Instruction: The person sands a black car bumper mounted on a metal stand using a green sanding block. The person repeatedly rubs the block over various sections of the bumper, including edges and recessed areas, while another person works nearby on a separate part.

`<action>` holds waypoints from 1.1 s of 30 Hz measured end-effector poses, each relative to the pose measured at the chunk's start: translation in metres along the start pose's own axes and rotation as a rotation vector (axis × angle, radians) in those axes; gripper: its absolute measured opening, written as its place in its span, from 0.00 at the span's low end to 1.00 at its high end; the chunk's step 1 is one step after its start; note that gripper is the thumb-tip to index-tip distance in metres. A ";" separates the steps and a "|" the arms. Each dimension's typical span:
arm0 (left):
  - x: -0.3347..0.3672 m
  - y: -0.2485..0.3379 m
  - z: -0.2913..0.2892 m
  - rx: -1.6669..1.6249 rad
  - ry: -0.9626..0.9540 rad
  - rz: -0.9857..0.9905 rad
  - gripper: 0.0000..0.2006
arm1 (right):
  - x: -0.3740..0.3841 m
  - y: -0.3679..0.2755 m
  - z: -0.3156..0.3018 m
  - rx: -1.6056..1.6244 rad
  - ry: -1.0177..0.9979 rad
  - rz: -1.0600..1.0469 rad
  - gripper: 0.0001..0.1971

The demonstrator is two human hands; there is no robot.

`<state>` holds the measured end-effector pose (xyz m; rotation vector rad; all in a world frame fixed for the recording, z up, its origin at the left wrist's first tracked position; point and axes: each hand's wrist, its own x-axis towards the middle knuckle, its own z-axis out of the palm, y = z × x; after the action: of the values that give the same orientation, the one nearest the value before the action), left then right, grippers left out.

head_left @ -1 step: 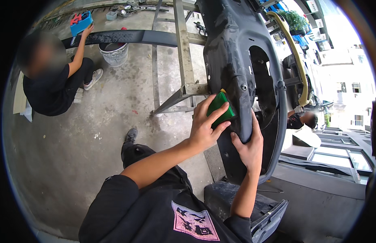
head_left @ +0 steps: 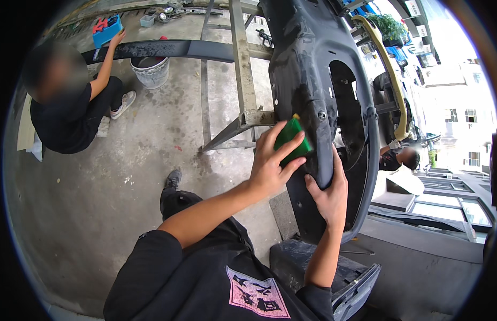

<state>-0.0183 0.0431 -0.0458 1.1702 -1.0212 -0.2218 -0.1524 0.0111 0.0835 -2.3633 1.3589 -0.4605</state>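
Note:
My left hand (head_left: pixel 272 158) is closed round a green sanding block (head_left: pixel 293 140) with a bit of yellow at its far end. The block lies against the black car bumper (head_left: pixel 296 80), just left of a rounded ridge. My right hand (head_left: pixel 332 187) grips that ridge on its near part, thumb on the left side and fingers over the right, where an opening in the bumper begins. Some of those fingers are hidden. Pale, dull patches mark the bumper's surface around the block. The block's underside is out of sight.
A metal frame stand (head_left: pixel 243 80) is left of the bumper. Another person (head_left: pixel 66 112) crouches at far left by a long dark panel (head_left: pixel 179 49) and a bucket (head_left: pixel 152 72), holding a blue box (head_left: pixel 107 33). A dark plastic part (head_left: pixel 312 273) sits close below. A second person (head_left: pixel 401 158) is at right.
My left hand and the green sanding block have shifted very slightly away from me along the bumper. My right hand keeps its place.

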 end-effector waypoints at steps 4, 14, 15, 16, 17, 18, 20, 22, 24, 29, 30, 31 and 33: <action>0.020 0.002 -0.004 -0.018 -0.029 -0.037 0.28 | 0.001 0.004 0.001 -0.009 0.027 -0.063 0.42; -0.014 0.005 -0.006 -0.062 -0.088 -0.038 0.28 | 0.000 0.002 0.002 -0.017 0.009 -0.034 0.42; -0.005 0.008 -0.008 -0.055 -0.090 -0.054 0.27 | 0.001 0.003 0.002 -0.018 0.028 -0.056 0.42; 0.006 0.012 -0.010 -0.047 -0.092 -0.081 0.27 | 0.001 0.007 0.002 -0.022 0.036 -0.073 0.42; 0.025 0.010 -0.008 -0.031 -0.055 -0.072 0.26 | 0.001 0.011 0.003 -0.026 0.044 -0.090 0.42; 0.045 0.012 -0.008 -0.102 -0.034 -0.122 0.26 | 0.003 0.011 0.003 -0.028 0.057 -0.113 0.42; 0.026 0.012 -0.006 -0.059 -0.004 -0.090 0.26 | 0.000 0.007 0.005 -0.005 0.024 -0.063 0.43; -0.014 0.007 -0.004 -0.028 -0.070 -0.069 0.27 | -0.001 0.005 0.001 -0.030 0.019 -0.065 0.42; -0.007 0.011 -0.010 -0.062 -0.107 -0.051 0.26 | 0.001 0.001 0.000 -0.032 0.034 -0.064 0.42; 0.028 0.012 -0.008 -0.081 -0.045 -0.099 0.26 | -0.002 0.007 0.004 0.000 0.036 -0.093 0.42; 0.008 0.013 -0.006 -0.061 -0.068 -0.101 0.26 | 0.000 0.007 0.001 0.003 0.038 -0.105 0.42; -0.012 0.013 -0.007 -0.051 -0.121 -0.104 0.27 | -0.001 0.002 -0.002 -0.048 0.028 -0.060 0.42; -0.005 0.006 -0.011 -0.108 -0.137 -0.103 0.27 | 0.001 0.003 0.002 -0.044 0.053 -0.075 0.42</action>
<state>-0.0145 0.0560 -0.0432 1.1219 -1.0559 -0.4386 -0.1536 0.0093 0.0802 -2.4607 1.3199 -0.5232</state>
